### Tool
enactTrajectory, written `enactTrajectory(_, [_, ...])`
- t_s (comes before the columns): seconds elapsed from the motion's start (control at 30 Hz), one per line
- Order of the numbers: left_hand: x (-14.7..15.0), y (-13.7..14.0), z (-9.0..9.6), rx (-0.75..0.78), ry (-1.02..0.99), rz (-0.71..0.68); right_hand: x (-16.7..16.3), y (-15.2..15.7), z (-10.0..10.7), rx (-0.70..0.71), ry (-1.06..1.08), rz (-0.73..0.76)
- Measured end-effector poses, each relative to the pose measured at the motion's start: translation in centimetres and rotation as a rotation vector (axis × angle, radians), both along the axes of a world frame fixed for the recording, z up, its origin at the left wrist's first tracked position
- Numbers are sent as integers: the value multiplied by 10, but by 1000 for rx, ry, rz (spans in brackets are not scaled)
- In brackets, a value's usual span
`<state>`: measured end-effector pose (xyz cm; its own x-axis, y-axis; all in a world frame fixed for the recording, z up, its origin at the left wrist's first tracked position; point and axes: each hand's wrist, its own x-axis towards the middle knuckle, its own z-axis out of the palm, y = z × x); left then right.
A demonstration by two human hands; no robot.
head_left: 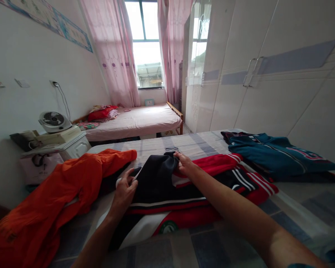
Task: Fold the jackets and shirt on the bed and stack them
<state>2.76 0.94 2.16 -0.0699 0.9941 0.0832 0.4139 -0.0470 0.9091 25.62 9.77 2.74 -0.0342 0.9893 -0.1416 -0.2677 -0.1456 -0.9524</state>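
Observation:
A black, red and white jacket [156, 182] lies in front of me on the bed, partly folded over itself. Its black sleeve is lifted, with a striped cuff [171, 150] at the far end. My left hand [125, 188] pinches the black cloth at the left, where a thin white edge shows by the fingers. Near the cuff, my right hand [184, 163] is closed on the same sleeve. Red and black cloth with white-striped edges [240, 178] spreads to the right under my right forearm. A round green badge [168, 227] shows on the near side.
An orange garment [80, 186] lies on the left of the checked bed sheet [203, 245]. At the right rests a teal zip jacket [276, 152] on darker clothes. Beyond stand a second bed [145, 121], a fan [54, 121] on a cabinet, and a white wardrobe [273, 96].

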Motion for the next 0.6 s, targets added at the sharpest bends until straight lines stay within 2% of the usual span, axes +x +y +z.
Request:
enactTrajectory(0.1, [-6,9,13,-48,-178,-24,-3,1,12,-22,-1,-141])
enactTrajectory(0.17, [-12,15,19,-53,-188,-51,-1,-14,26,64,-32,-224])
enactTrajectory(0.27, [-18,23,24,-48,-62,-136,8,-61,41,364,-291,-337])
enactTrajectory(0.3, [-19,26,25,-50,-6,-177,11,-80,40,421,-411,-359])
enactTrajectory(0.37, [-16,29,24,-49,177,-232,21,-118,31,390,-570,-295])
enactTrajectory(0.4, [-13,29,23,-21,304,-212,26,-135,23,340,-603,-192])
enactTrajectory(0.47, [-3,24,20,125,565,-90,40,-160,6,239,-623,-20])
enactTrajectory(0.5, [4,18,19,234,662,-33,49,-168,1,210,-643,8])
enactTrajectory(0.53, [11,10,18,350,726,-8,59,-172,-3,200,-678,-12])
enactTrajectory(0.6, [26,-9,16,538,784,-94,81,-172,-1,249,-807,-154])
